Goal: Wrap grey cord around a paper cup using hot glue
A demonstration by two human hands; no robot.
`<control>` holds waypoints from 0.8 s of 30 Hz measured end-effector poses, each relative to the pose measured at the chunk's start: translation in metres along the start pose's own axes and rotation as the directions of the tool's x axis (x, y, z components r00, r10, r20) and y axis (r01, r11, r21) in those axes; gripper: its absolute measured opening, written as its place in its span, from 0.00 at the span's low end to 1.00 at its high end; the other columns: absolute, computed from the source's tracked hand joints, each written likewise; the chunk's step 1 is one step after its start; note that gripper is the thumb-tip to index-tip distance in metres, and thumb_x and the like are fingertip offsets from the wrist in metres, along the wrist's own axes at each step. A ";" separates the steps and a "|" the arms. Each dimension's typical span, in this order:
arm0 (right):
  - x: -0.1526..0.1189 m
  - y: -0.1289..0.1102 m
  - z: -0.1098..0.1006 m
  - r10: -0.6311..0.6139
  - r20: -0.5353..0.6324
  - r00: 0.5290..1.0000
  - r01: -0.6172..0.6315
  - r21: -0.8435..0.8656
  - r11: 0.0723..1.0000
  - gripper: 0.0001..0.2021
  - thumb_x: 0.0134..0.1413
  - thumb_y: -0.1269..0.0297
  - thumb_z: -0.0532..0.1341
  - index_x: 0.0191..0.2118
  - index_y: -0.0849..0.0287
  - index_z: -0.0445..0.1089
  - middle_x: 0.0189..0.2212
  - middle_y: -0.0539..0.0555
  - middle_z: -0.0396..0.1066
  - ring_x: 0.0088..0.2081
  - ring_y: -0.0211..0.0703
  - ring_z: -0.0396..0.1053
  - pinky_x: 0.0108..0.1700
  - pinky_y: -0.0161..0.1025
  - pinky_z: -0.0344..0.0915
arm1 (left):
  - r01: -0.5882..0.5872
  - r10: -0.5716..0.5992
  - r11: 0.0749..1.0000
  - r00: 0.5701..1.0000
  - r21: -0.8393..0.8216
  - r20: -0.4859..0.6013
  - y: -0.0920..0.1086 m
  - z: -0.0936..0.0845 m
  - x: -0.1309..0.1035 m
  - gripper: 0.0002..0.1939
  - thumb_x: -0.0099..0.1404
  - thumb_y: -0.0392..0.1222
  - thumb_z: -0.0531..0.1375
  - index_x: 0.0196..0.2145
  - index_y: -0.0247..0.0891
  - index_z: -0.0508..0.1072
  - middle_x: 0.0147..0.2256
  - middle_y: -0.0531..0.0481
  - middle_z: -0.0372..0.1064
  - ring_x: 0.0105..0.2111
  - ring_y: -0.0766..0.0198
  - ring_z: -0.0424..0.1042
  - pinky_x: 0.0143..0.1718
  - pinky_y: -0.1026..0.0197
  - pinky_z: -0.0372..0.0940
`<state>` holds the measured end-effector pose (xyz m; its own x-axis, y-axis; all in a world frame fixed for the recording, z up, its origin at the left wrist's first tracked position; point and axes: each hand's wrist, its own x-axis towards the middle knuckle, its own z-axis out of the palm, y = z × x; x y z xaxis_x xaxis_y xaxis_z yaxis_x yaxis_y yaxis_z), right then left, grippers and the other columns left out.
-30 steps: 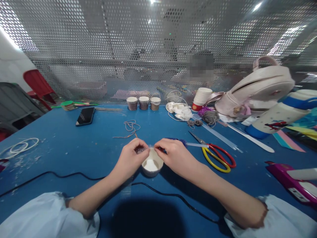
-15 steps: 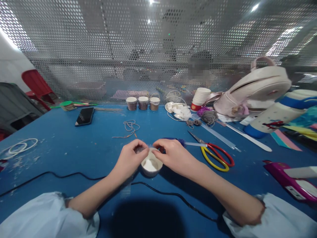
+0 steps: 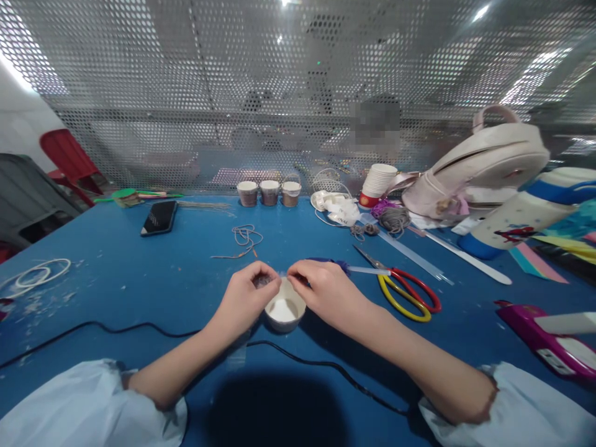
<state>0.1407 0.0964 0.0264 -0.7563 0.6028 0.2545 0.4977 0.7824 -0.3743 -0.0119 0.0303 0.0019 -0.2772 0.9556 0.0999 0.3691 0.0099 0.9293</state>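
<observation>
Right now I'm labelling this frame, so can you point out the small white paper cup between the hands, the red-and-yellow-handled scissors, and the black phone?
small white paper cup (image 3: 284,310): head view, on its pale inside.
red-and-yellow-handled scissors (image 3: 404,299): head view, on the yellow handle loop.
black phone (image 3: 160,217): head view, middle of its screen.

The flat tabletop (image 3: 116,292) is deep blue. The small round paper cup (image 3: 284,310) is white inside. The metal scissors (image 3: 405,292) have one red and one yellow handle. The thin cable (image 3: 139,327) is black.
</observation>
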 end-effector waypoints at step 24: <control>-0.002 0.003 0.005 -0.053 -0.021 0.998 0.050 -0.133 0.990 0.07 0.58 0.75 0.56 0.35 0.64 0.72 0.32 0.57 0.75 0.34 0.45 0.72 0.36 0.38 0.62 | -0.035 0.036 0.999 0.999 0.036 -0.009 0.003 0.006 0.006 0.05 0.53 0.39 0.59 0.22 0.37 0.67 0.24 0.55 0.66 0.26 0.67 0.63 0.30 0.64 0.59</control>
<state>0.1414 0.0964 0.0199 -0.7725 0.5636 0.2925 0.5115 0.8253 -0.2394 -0.0072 0.0375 0.0029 -0.2720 0.9526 0.1361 0.4100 -0.0132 0.9120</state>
